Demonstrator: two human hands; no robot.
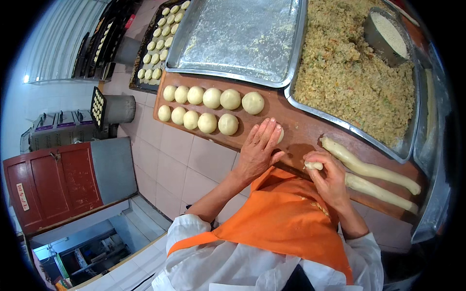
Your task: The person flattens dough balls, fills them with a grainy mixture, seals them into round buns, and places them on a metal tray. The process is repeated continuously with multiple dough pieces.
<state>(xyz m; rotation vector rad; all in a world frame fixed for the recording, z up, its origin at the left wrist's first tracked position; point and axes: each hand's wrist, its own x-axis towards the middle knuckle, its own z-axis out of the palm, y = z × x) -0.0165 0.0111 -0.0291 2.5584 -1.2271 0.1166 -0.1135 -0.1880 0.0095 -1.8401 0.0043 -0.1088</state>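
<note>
My left hand (259,149) lies flat, fingers extended, over a pale dough piece (280,135) on the wooden board (291,120); the piece shows at its fingertips. A small lump of dough (314,166) is pinched in the fingers of my right hand (329,178), above the board's near edge. To the left, round dough balls (230,99) sit in two rows. Two long dough ropes (371,171) lie on the right part of the board, the nearer one partly behind my right hand.
Beyond the board stand a flour-dusted metal tray (233,74) and a metal tray (349,127) of crumbly filling with a metal container (375,36) in it. A black baking tray (135,82) of flattened dough rounds is at the upper left. A red-brown door (54,182) stands at the left.
</note>
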